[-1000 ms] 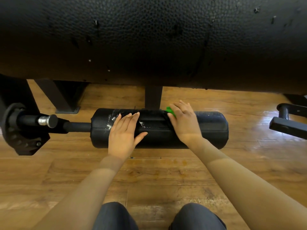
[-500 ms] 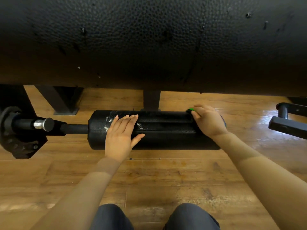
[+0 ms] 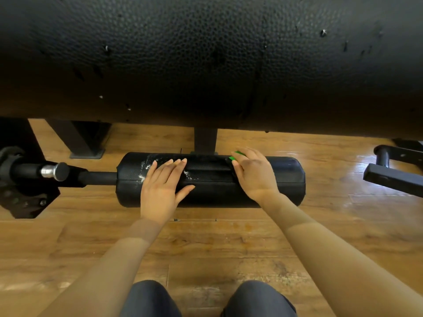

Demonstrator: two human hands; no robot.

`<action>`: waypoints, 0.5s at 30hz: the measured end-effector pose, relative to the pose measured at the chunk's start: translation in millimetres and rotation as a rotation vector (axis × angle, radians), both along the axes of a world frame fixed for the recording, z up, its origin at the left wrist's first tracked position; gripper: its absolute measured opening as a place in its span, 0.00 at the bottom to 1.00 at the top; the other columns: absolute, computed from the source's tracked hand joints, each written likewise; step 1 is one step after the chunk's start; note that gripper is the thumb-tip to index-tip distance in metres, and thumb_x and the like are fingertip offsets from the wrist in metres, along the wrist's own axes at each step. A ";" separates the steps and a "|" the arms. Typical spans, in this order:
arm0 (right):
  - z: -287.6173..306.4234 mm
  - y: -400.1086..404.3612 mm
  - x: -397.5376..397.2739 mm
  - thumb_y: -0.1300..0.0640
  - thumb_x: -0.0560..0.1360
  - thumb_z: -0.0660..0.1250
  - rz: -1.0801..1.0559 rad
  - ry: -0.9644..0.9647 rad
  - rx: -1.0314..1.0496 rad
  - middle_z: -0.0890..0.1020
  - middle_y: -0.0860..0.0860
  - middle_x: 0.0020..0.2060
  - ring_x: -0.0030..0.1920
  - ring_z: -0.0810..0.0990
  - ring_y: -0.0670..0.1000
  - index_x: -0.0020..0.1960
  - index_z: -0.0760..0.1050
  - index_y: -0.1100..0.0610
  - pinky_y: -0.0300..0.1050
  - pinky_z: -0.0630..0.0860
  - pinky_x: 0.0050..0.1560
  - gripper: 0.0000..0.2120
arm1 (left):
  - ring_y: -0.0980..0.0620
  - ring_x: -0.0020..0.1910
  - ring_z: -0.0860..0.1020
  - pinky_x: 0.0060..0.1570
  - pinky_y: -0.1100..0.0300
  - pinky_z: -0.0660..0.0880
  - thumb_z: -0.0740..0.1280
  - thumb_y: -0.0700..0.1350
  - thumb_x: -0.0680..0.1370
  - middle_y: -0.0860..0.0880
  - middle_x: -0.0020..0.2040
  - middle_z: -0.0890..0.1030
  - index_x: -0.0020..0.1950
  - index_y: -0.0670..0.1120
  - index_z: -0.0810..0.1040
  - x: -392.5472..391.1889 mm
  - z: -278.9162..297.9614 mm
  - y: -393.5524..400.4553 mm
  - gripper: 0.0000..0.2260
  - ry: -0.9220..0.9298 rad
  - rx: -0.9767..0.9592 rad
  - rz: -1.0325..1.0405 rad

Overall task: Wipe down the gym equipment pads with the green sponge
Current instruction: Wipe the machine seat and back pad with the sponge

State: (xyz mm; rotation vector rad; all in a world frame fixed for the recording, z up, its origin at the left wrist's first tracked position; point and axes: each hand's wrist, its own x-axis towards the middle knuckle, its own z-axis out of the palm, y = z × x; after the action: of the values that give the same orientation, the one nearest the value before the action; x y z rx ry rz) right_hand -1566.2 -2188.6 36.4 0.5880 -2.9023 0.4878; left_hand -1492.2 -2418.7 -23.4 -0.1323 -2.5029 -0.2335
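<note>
The left hand (image 3: 161,191) was laid flat, fingers straight, on the roller pad (image 3: 210,179); nothing was held. The green sponge (image 3: 237,155) was pressed there under the right hand (image 3: 253,173), fingers curled over it.

— Where are the hands?
— Both on the black roller pad (image 3: 283,179) lying across the wooden floor (image 3: 206,245). The left hand (image 3: 163,191) rests flat on it, fingers straight, beside white streaks.
— And the right hand (image 3: 253,175)?
— It presses the green sponge (image 3: 237,155) against the pad's top; only a sliver shows past the fingers.
— Anything above?
— A large black padded cushion (image 3: 206,60) fills the upper view. Two knees (image 3: 258,298) show at the bottom.
</note>
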 end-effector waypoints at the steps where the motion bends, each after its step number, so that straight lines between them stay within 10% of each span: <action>1: 1.6 6.4 -0.8 0.51 0.82 0.56 0.005 -0.005 0.004 0.73 0.51 0.67 0.69 0.67 0.52 0.69 0.72 0.54 0.52 0.61 0.73 0.18 | 0.46 0.65 0.74 0.72 0.47 0.61 0.60 0.59 0.77 0.45 0.61 0.79 0.70 0.44 0.71 0.2 0.5 0.2 0.26 -0.001 0.006 0.003; 15: -1.5 55.0 1.3 0.54 0.81 0.56 -0.233 0.039 -0.024 0.73 0.55 0.67 0.70 0.66 0.55 0.67 0.73 0.57 0.53 0.60 0.73 0.17 | 0.48 0.65 0.74 0.73 0.50 0.57 0.60 0.60 0.77 0.46 0.61 0.79 0.70 0.45 0.71 2.2 3.6 -0.2 0.27 -0.035 0.026 0.013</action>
State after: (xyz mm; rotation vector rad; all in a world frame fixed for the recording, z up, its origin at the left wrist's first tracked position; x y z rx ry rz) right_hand -1564.9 -2133.5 34.9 0.2472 -2.8732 0.4722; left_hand -1490.0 -2418.9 -19.8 -0.1022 -2.5340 -0.2652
